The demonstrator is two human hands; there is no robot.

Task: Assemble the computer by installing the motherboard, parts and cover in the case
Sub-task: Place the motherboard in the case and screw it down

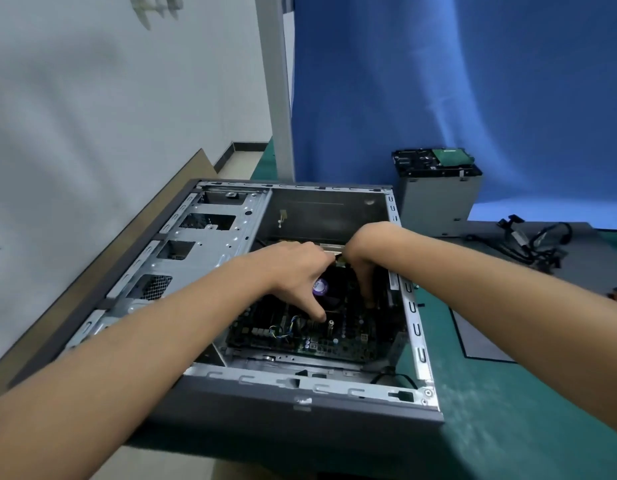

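Both hands in case [300, 382]. L hand [293, 268] spread open, pressing board [334, 341]; R hand [364, 251] points down, grip unclear. We'd seat it evenly, w/o flexing.

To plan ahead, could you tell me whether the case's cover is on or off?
Off: the case lies open on top, its motherboard exposed.
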